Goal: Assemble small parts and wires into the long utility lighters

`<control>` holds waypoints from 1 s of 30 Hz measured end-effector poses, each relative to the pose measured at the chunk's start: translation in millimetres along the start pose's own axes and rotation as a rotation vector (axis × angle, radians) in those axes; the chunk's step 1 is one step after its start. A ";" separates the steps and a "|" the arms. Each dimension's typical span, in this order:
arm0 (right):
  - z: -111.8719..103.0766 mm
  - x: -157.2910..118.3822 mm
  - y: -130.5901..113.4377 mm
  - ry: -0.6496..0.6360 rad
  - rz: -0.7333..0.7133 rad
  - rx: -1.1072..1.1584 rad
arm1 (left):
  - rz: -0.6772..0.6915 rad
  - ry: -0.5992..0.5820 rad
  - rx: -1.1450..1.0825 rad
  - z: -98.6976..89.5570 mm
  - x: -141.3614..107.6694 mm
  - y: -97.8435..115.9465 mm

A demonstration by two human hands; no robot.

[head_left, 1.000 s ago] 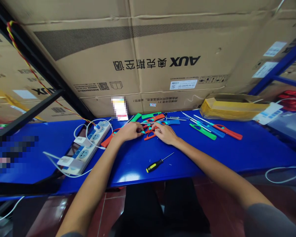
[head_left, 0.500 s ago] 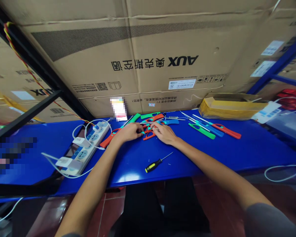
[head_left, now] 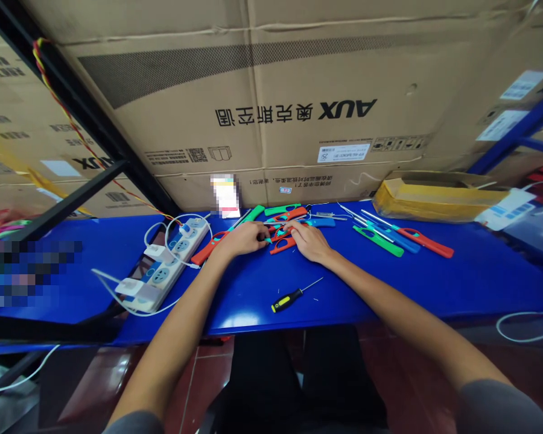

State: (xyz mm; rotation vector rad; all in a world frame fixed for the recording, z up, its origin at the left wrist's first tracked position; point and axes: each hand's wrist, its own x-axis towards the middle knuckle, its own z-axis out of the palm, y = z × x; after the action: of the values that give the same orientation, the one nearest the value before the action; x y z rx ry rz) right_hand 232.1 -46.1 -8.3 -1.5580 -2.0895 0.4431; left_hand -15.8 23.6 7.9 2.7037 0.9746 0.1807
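My left hand (head_left: 250, 237) is closed, with a small teal piece (head_left: 268, 240) at its fingertips. Opposite it, my right hand (head_left: 311, 240) has its fingers bent and pinched at a red lighter casing (head_left: 279, 232); the fingers partly cover it. Just below lies another red casing (head_left: 283, 245) with a trigger opening. Around the hands are parts of long-necked stick lighters: a green one (head_left: 283, 210), a blue one (head_left: 322, 222) and, by my left wrist, a red one (head_left: 204, 250). A black and yellow screwdriver (head_left: 287, 300) rests nearer the table's front edge.
Right of my hands lie green (head_left: 382, 243), blue (head_left: 409, 243) and red (head_left: 429, 245) stick lighters. A yellow-taped cardboard box (head_left: 416, 202) stands behind them. On the left is a power strip (head_left: 174, 253) with plugs and white cables. A lit phone-like screen (head_left: 226, 198) leans against the large carton (head_left: 289, 72).
The view has turned slightly left, so everything sits further right in the picture. Both hands stay at the same spot among the lighter parts, with only small finger shifts.
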 end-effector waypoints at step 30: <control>2.3 -8.0 -8.0 -0.088 -0.146 0.151 | 0.028 -0.030 0.069 -8.4 -2.6 6.8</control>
State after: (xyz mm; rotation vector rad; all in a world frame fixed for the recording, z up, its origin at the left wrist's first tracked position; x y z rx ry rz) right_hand 226.2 -56.1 -7.5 -1.3125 -2.1630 0.6115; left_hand -15.3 18.5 17.9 2.7752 0.9510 0.1136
